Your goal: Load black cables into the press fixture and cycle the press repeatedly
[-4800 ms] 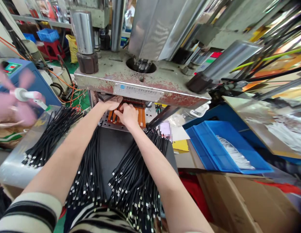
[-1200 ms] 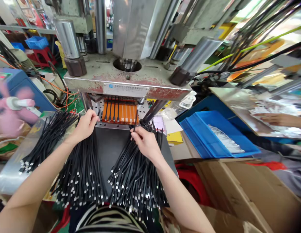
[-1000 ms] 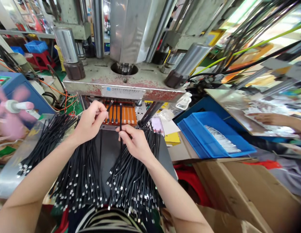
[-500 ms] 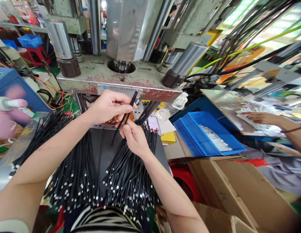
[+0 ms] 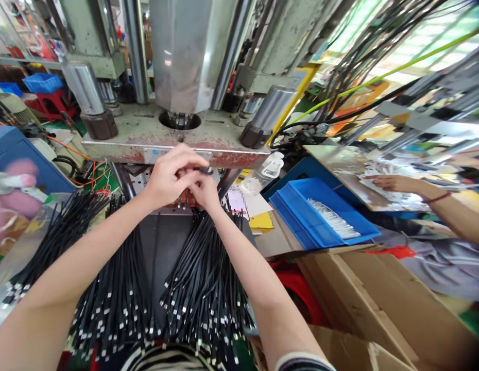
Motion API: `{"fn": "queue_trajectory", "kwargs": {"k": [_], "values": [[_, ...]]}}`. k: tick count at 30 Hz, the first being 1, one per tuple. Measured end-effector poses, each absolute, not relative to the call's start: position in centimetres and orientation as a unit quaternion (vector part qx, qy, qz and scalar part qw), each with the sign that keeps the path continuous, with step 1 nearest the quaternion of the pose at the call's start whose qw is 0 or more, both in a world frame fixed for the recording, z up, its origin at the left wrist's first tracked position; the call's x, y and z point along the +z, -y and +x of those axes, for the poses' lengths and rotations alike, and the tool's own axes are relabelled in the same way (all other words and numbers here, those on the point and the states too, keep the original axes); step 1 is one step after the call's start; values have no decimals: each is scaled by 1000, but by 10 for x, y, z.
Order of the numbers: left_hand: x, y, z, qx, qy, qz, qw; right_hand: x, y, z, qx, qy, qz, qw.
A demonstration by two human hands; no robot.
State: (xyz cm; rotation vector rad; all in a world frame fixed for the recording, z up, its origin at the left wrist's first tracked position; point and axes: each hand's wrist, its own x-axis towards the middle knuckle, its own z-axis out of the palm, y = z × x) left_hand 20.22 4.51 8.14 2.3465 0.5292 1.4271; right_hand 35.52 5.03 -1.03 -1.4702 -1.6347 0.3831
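My left hand (image 5: 170, 176) and my right hand (image 5: 205, 189) meet in front of the press (image 5: 173, 147), fingers bent and closed together. A short dark piece of a black cable (image 5: 206, 170) shows at the fingertips; the fingers cover the rest. Below the right forearm lies a thick bundle of black cables (image 5: 208, 268) with small silvery ends toward me. A second bundle (image 5: 119, 283) of the same cables lies beside the left forearm, and a third bundle (image 5: 54, 234) is farther left. Between the hands and the press bed, orange-red parts (image 5: 181, 200) are partly hidden.
Steel columns (image 5: 264, 116) rise from the press. To the right are a clear bottle (image 5: 272, 165), a phone (image 5: 236, 201) and a blue bin (image 5: 297, 221) holding white strips. Beyond it, another person's hand (image 5: 390, 181) touches white pieces. Cardboard boxes (image 5: 363, 293) stand at lower right.
My hands have drawn together, and the black cable that stuck out above and below the fingers is now mostly hidden. The view has shifted slightly, moving the press left and down.
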Motion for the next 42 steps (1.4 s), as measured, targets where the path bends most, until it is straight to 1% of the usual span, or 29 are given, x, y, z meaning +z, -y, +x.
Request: {"fn": "queue_trajectory", "kwargs": {"k": [2, 4, 6, 7, 9, 11, 17, 22, 26, 28, 30, 32, 33, 35, 36, 37, 39, 41, 42], "values": [[55, -50, 191, 455, -264, 834, 164, -9, -67, 356, 168, 652, -604, 425], [29, -52, 179, 314, -294, 893, 135, -8, -75, 355, 190, 657, -612, 398], [9, -49, 168, 161, -273, 943, 100, -8, -75, 355, 215, 658, -612, 381], [2, -46, 163, 107, -260, 956, 86, -8, -74, 356, 226, 660, -608, 378], [-3, -41, 158, 43, -251, 965, 69, -9, -72, 357, 239, 668, -594, 379], [0, -40, 158, 14, -259, 964, 60, -8, -72, 359, 227, 682, -592, 364], [13, -85, 179, -13, -327, 942, 70, -5, -71, 358, 97, 653, -678, 322], [7, -138, 207, 1, -421, 899, 116, -5, -57, 358, 162, 671, -669, 275], [11, -161, 228, 41, -450, 884, 122, -9, -68, 355, 171, 631, -712, 257], [14, -158, 228, 47, -448, 884, 125, -12, -68, 359, 156, 641, -698, 278], [14, -144, 216, 65, -435, 889, 125, -17, -56, 371, 141, 653, -666, 331], [7, -117, 190, 124, -410, 896, 119, -24, -27, 392, 142, 647, -650, 373], [2, -100, 174, 171, -399, 894, 112, -28, -9, 404, 144, 640, -658, 369], [-13, -64, 142, 251, -416, 869, 96, -35, 29, 422, 144, 632, -698, 303], [-22, -46, 129, 276, -455, 843, 75, -38, 45, 428, 144, 630, -719, 255], [-31, -29, 119, 275, -497, 822, 52, -41, 59, 429, 146, 628, -736, 206], [-46, -4, 112, 212, -551, 807, 15, -46, 75, 424, 154, 624, -754, 134], [-57, 8, 118, 114, -564, 818, 8, -51, 78, 412, 152, 609, -773, 95], [-60, 10, 125, 72, -566, 821, 22, -53, 77, 406, 151, 598, -782, 86]]}}
